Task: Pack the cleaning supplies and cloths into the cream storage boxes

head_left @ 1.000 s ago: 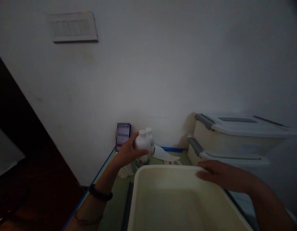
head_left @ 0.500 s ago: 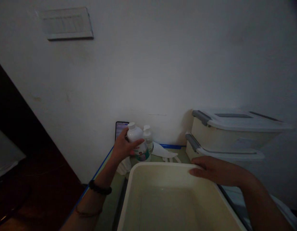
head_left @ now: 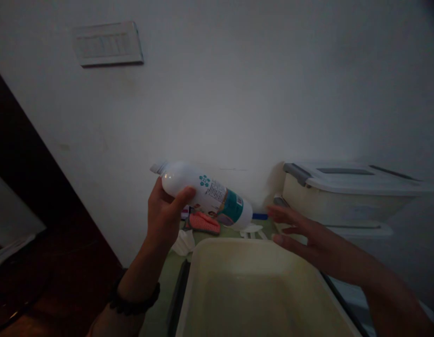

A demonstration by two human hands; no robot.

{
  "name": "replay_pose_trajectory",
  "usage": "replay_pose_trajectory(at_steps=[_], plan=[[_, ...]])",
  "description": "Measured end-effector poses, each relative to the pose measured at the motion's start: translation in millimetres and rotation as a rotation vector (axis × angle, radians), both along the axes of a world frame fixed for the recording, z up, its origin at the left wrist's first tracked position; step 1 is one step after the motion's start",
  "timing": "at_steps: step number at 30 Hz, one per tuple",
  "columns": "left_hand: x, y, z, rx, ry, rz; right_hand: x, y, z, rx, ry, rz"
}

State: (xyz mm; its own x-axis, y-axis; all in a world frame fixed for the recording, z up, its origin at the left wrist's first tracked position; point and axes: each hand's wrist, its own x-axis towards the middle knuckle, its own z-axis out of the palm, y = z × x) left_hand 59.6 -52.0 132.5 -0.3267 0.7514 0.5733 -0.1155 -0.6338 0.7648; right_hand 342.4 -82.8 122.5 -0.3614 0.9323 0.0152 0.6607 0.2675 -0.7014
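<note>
A white bottle [head_left: 199,187] with a green and white printed label is gripped near its shoulder by my left hand [head_left: 165,210]. It is tilted, its ribbed cap up at the left and its base down at the right, beyond the far rim of a cream plastic tub [head_left: 234,242]. My right hand [head_left: 296,229] hovers at the tub's far right corner, fingers apart, holding nothing. Beneath the bottle lies a coral-pink and grey cloth item [head_left: 203,223], partly hidden. A crumpled white piece [head_left: 184,242] sits left of it.
Two lidded storage boxes [head_left: 346,201] are stacked at the right against the wall [head_left: 220,103]. White flat strips [head_left: 253,230] and a blue strip [head_left: 260,216] lie behind the tub. A switch panel [head_left: 109,44] is on the wall. The tub stands on a green surface [head_left: 155,295].
My left hand has lifted the bottle and tipped it from upright to slanting, uncovering the pink item. My right hand has come off the tub's rim and opened.
</note>
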Motion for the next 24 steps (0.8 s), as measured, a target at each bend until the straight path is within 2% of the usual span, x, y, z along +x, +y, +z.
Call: replay_pose_trajectory(at_steps=[5, 8, 11, 15, 18, 21, 24], plan=[[22, -12, -4.0, -0.068, -0.032, -0.186, -21, -8, 1.6, 0.17, 0.102, 0.1], [38, -19, -7.2, -0.195, -0.023, -0.294, -33, -11, 3.2, 0.259, 0.026, 0.123], [47, -24, -8.2, -0.307, 0.04, -0.381, -36, -11, 5.9, 0.263, -0.043, 0.099], [46, -25, -8.3, -0.38, 0.138, -0.409, -26, -10, 10.0, 0.147, -0.026, 0.122], [37, -24, -7.3, -0.374, 0.152, -0.509, -16, -10, 12.4, 0.027, 0.028, 0.157], [27, -24, -3.2, -0.3, 0.205, -0.659, -8, -8, 11.7, -0.145, 0.215, 0.263], [19, -29, 1.6, -0.229, 0.317, -0.74, -4, -5, 5.6, -0.42, 0.486, 0.399]])
